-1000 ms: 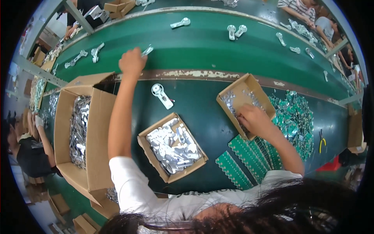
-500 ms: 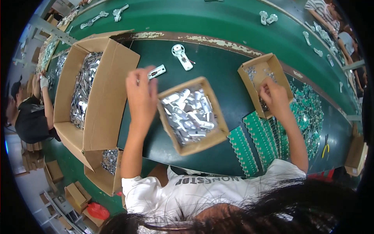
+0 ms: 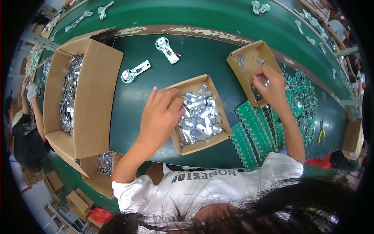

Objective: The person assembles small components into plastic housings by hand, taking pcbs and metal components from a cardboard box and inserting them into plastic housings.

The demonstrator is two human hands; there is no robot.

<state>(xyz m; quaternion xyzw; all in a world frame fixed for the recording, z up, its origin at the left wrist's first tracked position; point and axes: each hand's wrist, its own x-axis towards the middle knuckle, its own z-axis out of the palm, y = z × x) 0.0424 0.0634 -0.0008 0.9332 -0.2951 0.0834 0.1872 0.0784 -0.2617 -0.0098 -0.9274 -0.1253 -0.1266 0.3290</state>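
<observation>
My left hand [image 3: 159, 117] reaches over the left rim of a square cardboard box [image 3: 220, 93]. Its fingers are apart and slightly bent, beside the silver metal pieces [image 3: 202, 113] that fill the box, and nothing shows in them. On the right, my right hand [image 3: 271, 85] is over a smaller cardboard box [image 3: 242, 80] with its fingertips pinched together. A small shiny bit shows by those fingertips, but what they hold cannot be made out. Small metal bits [image 3: 240, 60] lie inside that box. Two white parts with round heads, one left [image 3: 135, 71] and one farther back [image 3: 167, 50], lie on the table.
Green circuit-board panels [image 3: 255, 130] and a heap of small boards [image 3: 302, 105] lie at the right, with yellow-handled pliers [image 3: 321, 134] beyond. A large carton of metal parts [image 3: 95, 97] stands left. A green conveyor belt [image 3: 187, 15] runs behind. Another person [image 3: 29, 132] works far left.
My left hand has moved right and nearer, from beside the left white part to the square box. The left white part now shows whole. My right hand stays at the small box. The view shifted slightly.
</observation>
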